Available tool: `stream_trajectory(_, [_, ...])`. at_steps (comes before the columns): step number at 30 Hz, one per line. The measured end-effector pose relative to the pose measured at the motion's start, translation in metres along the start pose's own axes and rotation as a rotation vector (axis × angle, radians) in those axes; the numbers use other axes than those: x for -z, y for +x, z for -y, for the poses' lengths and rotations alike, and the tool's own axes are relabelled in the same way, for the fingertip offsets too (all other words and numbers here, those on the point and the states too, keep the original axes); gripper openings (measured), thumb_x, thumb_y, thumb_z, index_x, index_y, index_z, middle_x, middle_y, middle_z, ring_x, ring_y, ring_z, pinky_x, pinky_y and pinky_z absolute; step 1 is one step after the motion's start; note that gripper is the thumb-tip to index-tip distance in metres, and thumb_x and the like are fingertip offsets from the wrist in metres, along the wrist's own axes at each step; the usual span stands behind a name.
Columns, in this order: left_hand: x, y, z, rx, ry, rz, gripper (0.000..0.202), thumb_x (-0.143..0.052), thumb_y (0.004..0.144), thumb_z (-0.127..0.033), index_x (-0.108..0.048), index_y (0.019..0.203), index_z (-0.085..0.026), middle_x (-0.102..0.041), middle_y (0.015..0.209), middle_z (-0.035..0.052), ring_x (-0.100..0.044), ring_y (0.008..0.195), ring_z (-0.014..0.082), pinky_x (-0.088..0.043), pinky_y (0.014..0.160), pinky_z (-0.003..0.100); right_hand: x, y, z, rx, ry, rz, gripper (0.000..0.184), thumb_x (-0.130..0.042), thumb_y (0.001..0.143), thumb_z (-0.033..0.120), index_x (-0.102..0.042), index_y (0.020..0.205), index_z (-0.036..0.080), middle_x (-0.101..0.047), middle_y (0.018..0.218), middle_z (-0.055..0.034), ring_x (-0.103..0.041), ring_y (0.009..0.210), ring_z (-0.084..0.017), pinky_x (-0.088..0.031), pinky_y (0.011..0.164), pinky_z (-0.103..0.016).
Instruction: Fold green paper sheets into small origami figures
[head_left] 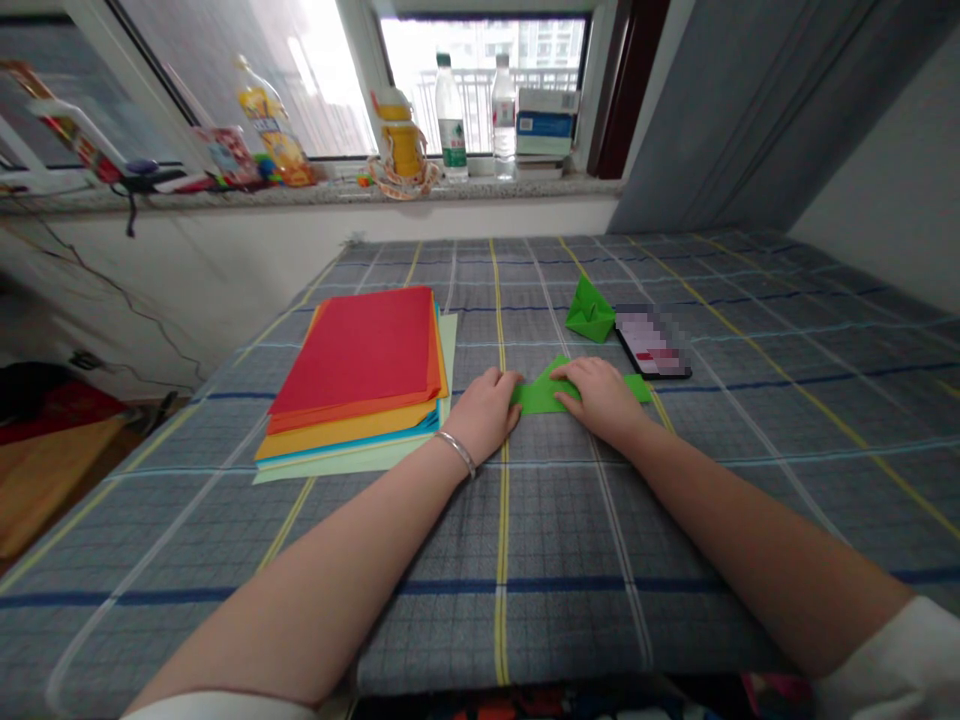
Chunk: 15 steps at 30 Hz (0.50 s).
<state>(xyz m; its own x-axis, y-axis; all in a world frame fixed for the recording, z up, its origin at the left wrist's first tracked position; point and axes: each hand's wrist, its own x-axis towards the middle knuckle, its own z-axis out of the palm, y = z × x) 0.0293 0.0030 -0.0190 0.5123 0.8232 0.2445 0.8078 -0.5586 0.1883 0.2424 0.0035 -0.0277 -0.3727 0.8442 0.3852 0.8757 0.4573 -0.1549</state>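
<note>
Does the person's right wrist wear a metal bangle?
No, the metal bangle is on the wrist of the left hand, while the right hand has a bare wrist.

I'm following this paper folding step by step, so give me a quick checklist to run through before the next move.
Left hand and right hand both on the green paper: ok.
Green paper lying flat on the checked cover: ok.
Crease under the hands sharp: cannot tell, the hands hide it.
Coloured paper stack apart from the green paper: ok.
Phone off the green paper: ok, though close to its right end.
Folded green paper piece clear of both hands: ok.
</note>
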Motion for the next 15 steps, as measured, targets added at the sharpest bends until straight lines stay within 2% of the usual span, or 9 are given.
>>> stream_trajectory(4, [0.002, -0.002, -0.004, 0.034, 0.068, -0.007, 0.029, -0.051, 0.089, -0.03, -0.058, 0.114, -0.017, -0.054, 0.108, 0.011, -0.052, 0.101, 0.0249, -0.043, 0.091, 0.039, -0.002, -0.002, -0.006, -0.024, 0.066, 0.011, 0.029, -0.052, 0.085, 0.018, -0.061, 0.113, 0.019, -0.064, 0.113, -0.01, -0.052, 0.11, -0.024, -0.041, 0.094, -0.042])
stream_trajectory(8, [0.003, -0.002, -0.005, 0.048, 0.085, -0.002, 0.037, -0.052, 0.089, -0.043, -0.059, 0.114, -0.017, -0.055, 0.11, 0.0119, -0.049, 0.102, 0.0269, -0.041, 0.092, 0.042, -0.001, -0.005, -0.007, -0.031, 0.047, 0.006, 0.032, -0.052, 0.087, 0.026, -0.059, 0.117, 0.018, -0.06, 0.123, -0.0117, -0.049, 0.117, -0.025, -0.039, 0.098, -0.043])
stream_trajectory(12, [0.0, 0.001, -0.001, 0.061, 0.005, -0.011, 0.034, -0.061, 0.083, -0.04, -0.058, 0.107, -0.016, -0.057, 0.108, 0.0104, -0.049, 0.103, 0.0268, -0.041, 0.092, 0.041, -0.002, -0.008, -0.009, -0.138, -0.009, -0.058, 0.06, -0.058, 0.083, 0.041, -0.046, 0.133, 0.012, -0.054, 0.131, -0.0171, -0.046, 0.122, -0.031, -0.035, 0.102, -0.048])
stream_trajectory(15, [0.0, 0.005, 0.001, 0.062, -0.132, -0.024, 0.027, -0.065, 0.08, -0.033, -0.055, 0.099, -0.017, -0.061, 0.098, 0.0063, -0.052, 0.097, 0.0244, -0.043, 0.087, 0.037, -0.001, -0.008, -0.012, -0.212, 0.002, -0.113, 0.067, -0.061, 0.08, 0.042, -0.042, 0.137, 0.013, -0.058, 0.125, -0.0172, -0.051, 0.116, -0.033, -0.037, 0.099, -0.05])
